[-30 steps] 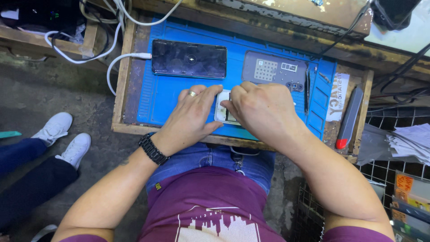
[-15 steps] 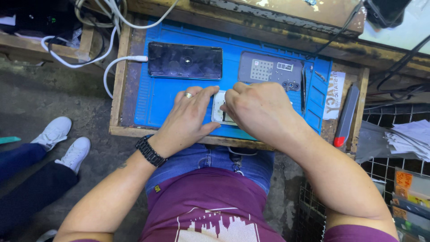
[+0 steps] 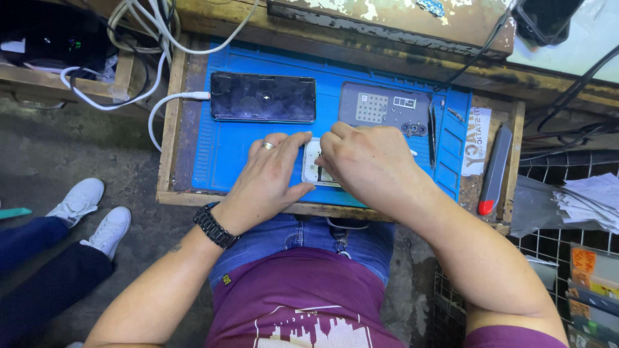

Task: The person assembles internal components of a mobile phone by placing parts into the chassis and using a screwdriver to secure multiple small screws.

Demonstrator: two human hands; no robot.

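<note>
**Head view: two hands on a small white device, how I'd handle this bit**

Head camera looks straight down at a blue silicone work mat [image 3: 225, 154] on a worn wooden surface [image 3: 169, 193]. Small white rectangular device [image 3: 314, 169] sits near the mat's front edge, at about 6 o'clock from the grey perforated plate [image 3: 385, 108]. Left hand [image 3: 271, 177] lies flat beside it, fingers together, thumb and fingertips touching its left side. Right hand [image 3: 367, 164] is curled over its right half, fingers closed down on it; what the fingertips pinch is hidden, so can't tell.

My take: keep the left hand as the brace so the device doesn't skate on the mat, and work with small finger pressure from the right. Dark smartphone [image 3: 263, 97] with a white cable [image 3: 169, 103] sits at 11 o'clock, well apart. Red-tipped grey tool [image 3: 494, 173] lies at 3 o'clock, off the mat.
</note>
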